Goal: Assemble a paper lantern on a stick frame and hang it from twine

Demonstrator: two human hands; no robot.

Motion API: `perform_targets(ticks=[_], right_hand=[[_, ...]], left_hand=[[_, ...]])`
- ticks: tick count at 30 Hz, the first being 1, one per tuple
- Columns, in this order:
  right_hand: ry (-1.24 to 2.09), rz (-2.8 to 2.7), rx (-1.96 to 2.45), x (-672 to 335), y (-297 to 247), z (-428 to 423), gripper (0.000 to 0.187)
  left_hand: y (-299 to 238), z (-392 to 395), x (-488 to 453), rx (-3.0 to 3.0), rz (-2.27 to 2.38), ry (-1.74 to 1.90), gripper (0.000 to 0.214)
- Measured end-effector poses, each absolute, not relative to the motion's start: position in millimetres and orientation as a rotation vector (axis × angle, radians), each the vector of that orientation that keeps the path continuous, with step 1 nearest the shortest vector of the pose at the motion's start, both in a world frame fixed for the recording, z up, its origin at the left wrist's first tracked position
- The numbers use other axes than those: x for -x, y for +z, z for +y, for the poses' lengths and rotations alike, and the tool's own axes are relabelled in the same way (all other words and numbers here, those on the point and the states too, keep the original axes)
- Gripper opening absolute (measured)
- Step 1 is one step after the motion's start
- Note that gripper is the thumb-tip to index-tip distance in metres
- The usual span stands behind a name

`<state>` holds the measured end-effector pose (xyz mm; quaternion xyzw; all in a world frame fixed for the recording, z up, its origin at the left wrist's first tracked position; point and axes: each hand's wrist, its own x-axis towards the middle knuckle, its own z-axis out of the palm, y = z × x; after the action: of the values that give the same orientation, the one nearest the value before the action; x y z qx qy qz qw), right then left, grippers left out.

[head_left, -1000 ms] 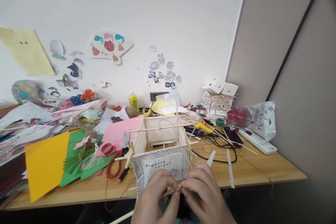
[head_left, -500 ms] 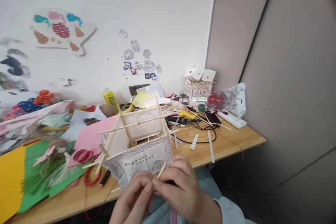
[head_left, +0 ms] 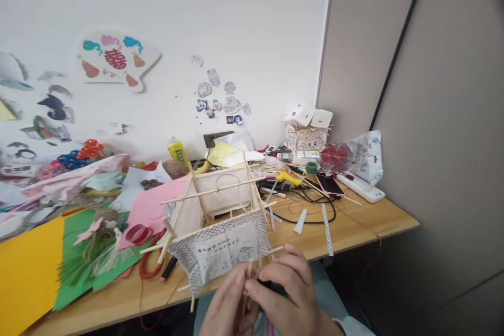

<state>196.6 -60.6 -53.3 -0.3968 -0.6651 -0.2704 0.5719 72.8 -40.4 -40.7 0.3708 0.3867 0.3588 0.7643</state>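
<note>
A square lantern frame (head_left: 214,205) of thin wooden sticks and white paper panels rests on the front edge of the wooden desk (head_left: 354,226). Its near panel (head_left: 220,252) has a grey lattice border and a small drawing. Just below that panel, my left hand (head_left: 228,310) and my right hand (head_left: 285,299) meet with fingers pinched together. Between them stands a thin wooden stick (head_left: 248,281), nearly upright. The right hand also seems to cover something dark that I cannot make out.
Yellow, green and pink paper sheets (head_left: 74,252) lie at the left with twine and red-handled scissors (head_left: 151,260). Behind the lantern are a yellow glue bottle (head_left: 177,151), a glue gun (head_left: 288,178), black cables, a phone (head_left: 329,184), patterned tape strips (head_left: 326,228) and a small paper house (head_left: 306,134).
The stick between my fingers has turned from slanted to nearly upright. My hands stay pinched together below the lantern. The view has shifted slightly back to the left.
</note>
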Motion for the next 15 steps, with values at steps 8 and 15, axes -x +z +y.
perform_targets(ticks=[8,15], right_hand=[[-0.572,-1.726,0.801,-205.0,-48.6,-62.7,0.025],[-0.467,-1.636,0.812,-202.0,-42.5,-64.8,0.026]], left_hand=[[-37.8,-39.7,-71.9,-0.79,0.747,0.78,0.054],[-48.7,-35.5,-71.7,-0.823,0.666,0.83,0.049]])
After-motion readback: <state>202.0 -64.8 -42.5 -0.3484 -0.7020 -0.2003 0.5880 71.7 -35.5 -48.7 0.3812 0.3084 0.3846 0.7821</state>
